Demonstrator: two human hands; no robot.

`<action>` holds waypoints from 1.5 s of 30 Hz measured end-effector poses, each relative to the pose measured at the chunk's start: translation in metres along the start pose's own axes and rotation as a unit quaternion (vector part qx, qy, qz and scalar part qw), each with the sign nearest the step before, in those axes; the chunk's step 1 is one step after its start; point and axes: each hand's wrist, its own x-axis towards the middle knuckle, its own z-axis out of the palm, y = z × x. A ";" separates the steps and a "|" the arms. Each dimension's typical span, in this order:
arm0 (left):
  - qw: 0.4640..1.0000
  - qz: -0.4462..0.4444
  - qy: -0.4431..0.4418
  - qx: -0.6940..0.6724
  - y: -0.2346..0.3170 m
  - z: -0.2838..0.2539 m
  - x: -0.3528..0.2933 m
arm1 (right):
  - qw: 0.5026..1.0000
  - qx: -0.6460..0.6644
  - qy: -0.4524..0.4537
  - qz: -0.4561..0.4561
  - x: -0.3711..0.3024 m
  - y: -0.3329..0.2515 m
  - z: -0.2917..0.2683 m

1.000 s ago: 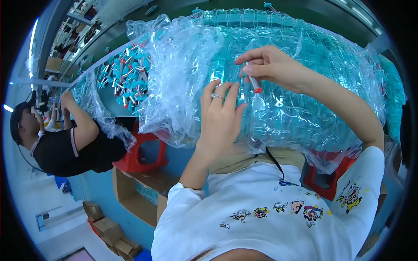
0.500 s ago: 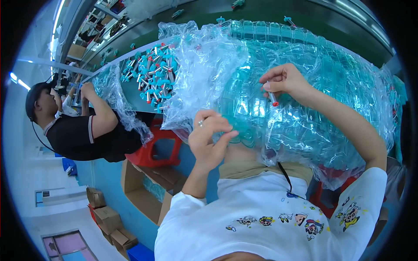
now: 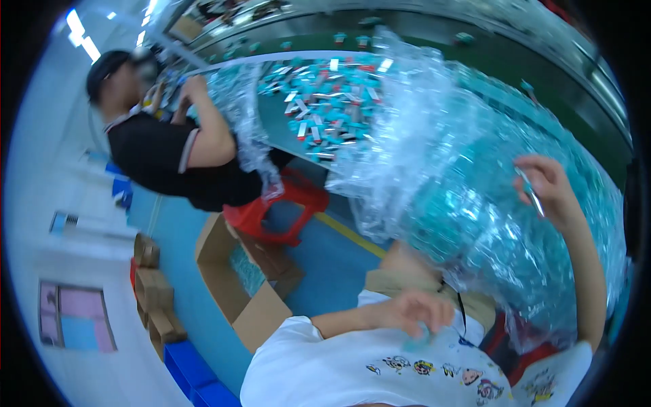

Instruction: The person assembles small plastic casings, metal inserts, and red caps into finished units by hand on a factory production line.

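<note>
— What carries it all?
— A long dark green worktable (image 3: 475,51), curving off to the right; a heap of small teal, white and red pieces (image 3: 332,108) lies loose on its near left part.
— And beside them?
— A big crumpled clear plastic bag (image 3: 475,203) full of teal items spills over the near edge; a smaller clear bag (image 3: 241,115) hangs off the left end.

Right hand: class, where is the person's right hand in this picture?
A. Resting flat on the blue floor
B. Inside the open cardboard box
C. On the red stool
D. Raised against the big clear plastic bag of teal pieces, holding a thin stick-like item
D: the right hand is up against the clear plastic bag, pinching a thin item.
</note>
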 end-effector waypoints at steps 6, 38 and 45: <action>0.990 -0.093 -0.101 0.006 -0.008 0.028 0.005 | 0.988 -0.054 0.130 -0.060 -0.020 0.022 -0.033; 0.993 -0.054 0.103 0.024 0.018 -0.005 -0.022 | 0.975 0.136 0.150 0.092 -0.123 0.072 0.156; 0.989 -0.012 0.073 0.124 0.010 0.005 -0.024 | 0.973 0.023 0.222 -0.061 -0.126 0.083 0.162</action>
